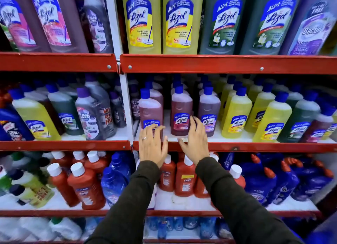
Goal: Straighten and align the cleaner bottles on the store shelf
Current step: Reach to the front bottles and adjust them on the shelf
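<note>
On the middle red shelf (237, 146) stand blue-capped Lizol cleaner bottles. A pink bottle (150, 110) stands at the front left of the bay, a darker red one (181, 110) beside it, and a purple one (209, 110) to the right. My left hand (152, 145), wearing a ring, is spread with fingertips on the lower front of the pink bottle. My right hand (195, 140) is spread in front of the gap between the red and purple bottles, fingertips near their labels. Neither hand grips a bottle.
Yellow bottles (237, 112) and green ones (299, 120) fill the shelf to the right. Large bottles (143, 21) stand on the shelf above. Below are orange-red Bactin bottles (185, 178) and blue bottles (260, 185). A white upright post (125, 101) divides the bays.
</note>
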`<state>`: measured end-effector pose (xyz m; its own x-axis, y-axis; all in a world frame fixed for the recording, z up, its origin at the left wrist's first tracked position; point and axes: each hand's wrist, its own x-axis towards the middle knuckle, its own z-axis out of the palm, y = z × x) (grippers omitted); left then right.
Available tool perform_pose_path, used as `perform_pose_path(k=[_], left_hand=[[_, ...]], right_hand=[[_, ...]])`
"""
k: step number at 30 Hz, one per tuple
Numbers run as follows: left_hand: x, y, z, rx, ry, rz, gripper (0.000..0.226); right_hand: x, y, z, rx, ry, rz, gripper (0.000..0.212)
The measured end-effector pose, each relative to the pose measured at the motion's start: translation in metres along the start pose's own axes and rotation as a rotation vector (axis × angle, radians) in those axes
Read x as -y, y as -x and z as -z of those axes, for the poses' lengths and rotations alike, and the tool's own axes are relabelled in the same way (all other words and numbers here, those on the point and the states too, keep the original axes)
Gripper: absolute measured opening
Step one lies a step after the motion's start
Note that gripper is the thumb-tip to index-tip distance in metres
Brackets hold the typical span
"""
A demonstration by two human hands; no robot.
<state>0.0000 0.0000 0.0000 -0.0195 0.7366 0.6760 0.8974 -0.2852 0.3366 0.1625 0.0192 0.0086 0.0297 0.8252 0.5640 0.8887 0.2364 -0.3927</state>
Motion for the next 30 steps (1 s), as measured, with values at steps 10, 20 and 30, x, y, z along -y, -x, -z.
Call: perform_pose_path(k=[10, 20, 30], left_hand=[[0.043, 0.023, -0.013, 0.201, -0.093, -0.046, 0.046], [0.041, 0.024, -0.02, 0.21, -0.088, -0.012, 0.036], [0.035, 0.025, -0.025, 0.176, -0.106, 0.02, 0.029]], right_hand=[[0.025, -0.049, -0.036, 0.034, -0.393, -0.425, 0.11], [0.028, -0.064, -0.044, 0.035, -0.335, -0.497, 0.093], [0.018, -0.031, -0.038, 0.018, -0.331, -0.387, 0.091]])
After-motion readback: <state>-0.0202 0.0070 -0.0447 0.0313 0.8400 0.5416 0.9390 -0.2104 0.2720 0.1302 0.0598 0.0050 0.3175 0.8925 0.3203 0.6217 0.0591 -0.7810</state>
